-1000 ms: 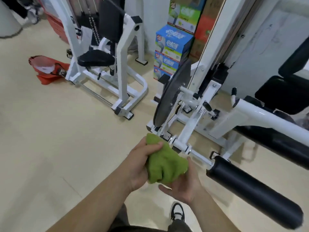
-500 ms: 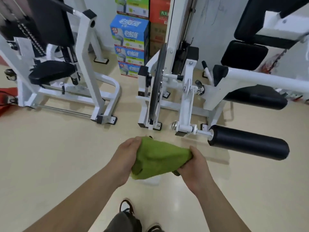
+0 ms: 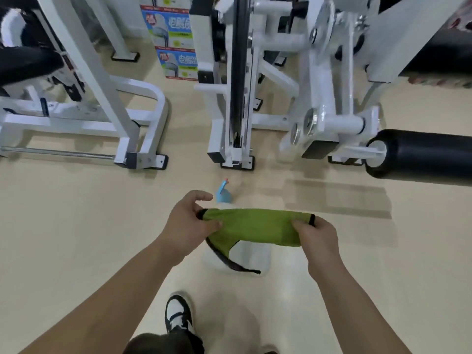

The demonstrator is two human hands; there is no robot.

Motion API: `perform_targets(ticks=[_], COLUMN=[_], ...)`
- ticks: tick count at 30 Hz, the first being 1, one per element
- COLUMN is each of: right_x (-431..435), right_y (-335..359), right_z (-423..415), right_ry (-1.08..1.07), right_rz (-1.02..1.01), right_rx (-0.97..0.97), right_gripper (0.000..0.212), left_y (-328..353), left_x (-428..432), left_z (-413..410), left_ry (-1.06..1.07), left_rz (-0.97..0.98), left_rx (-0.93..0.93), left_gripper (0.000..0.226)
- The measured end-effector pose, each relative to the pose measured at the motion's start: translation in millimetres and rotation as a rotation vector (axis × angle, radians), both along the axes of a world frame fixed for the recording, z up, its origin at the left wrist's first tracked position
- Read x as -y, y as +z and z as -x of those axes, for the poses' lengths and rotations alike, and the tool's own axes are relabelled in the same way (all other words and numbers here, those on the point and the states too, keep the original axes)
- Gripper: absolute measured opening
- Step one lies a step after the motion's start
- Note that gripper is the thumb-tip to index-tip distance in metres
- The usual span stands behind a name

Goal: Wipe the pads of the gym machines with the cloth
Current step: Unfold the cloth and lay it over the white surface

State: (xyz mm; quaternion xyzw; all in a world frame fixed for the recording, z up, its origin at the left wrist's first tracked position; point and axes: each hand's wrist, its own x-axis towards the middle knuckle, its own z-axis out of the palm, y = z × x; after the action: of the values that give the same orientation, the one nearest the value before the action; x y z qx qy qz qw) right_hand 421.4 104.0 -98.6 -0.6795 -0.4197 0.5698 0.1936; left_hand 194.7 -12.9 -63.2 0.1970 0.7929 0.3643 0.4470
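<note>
The green cloth point(image 3: 251, 227) is held stretched between the two hands above the floor point(image 3: 63, 226): one end is pinched by the left hand point(image 3: 190, 224), the other is gripped in the closed right hand point(image 3: 316, 237). A dark-hemmed flap is seen hanging loose beneath. The cloth is judged light, soft and limp, so it is best bunched or folded into the palm rather than held by its edges. A spray bottle point(image 3: 224, 194) with a blue top is partly hidden just beyond the cloth. The black roller pad point(image 3: 421, 157) is found well apart to the right, untouched; a black seat pad point(image 3: 25, 67) lies far left.
</note>
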Motion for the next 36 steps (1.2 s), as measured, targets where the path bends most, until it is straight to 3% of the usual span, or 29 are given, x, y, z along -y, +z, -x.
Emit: perform_targets(ticks=[5,8,10,12,17,23,28,32,34,36], right_x=[-9,-32,-44,-50,-62,-89,-106,-111,-108,-104], right_y=[-115,-162,-185,-203,-236,-231,-220,-214,-213,-208], right_z=[25,35,42,45,44,29,40,50,50,48], right_ry=[0.014,-0.073,-0.171,-0.157,-0.031,-0.060,0.023,0.084,0.282,0.478], right_rz=[-0.121,-0.229,-0.280,-0.374,-0.495,-0.697,-0.842,-0.556,-0.524,-0.572], right_rx=[0.080,0.084,0.030,-0.059,-0.189,-0.137,-0.104,-0.329,-0.268,-0.059], right_gripper=[0.011,0.020,0.030,0.024,0.031,0.025,0.023,0.024,0.043,0.060], left_y=[-115,-169,-205,-224,-234,-218,-211,-220,-223,-225], left_x=[-17,-32,-37,-40,-48,-58,-75,-74,-69,-62], left_z=[39,49,52,54,58,65,61,56,55,56], left_ry=[-0.253,-0.211,-0.137,-0.081,0.020,0.234,0.245,0.090,0.028,-0.056], left_rz=[-0.008,-0.114,-0.204,-0.244,-0.321,-0.459,-0.537,-0.507,-0.490,-0.447], left_rx=[-0.233,-0.316,-0.323,-0.232,-0.018,0.101,0.021,-0.077,-0.122,-0.311], left_gripper=[0.035,0.012,0.014,0.012,0.011,0.015,0.018,0.014,0.017,0.022])
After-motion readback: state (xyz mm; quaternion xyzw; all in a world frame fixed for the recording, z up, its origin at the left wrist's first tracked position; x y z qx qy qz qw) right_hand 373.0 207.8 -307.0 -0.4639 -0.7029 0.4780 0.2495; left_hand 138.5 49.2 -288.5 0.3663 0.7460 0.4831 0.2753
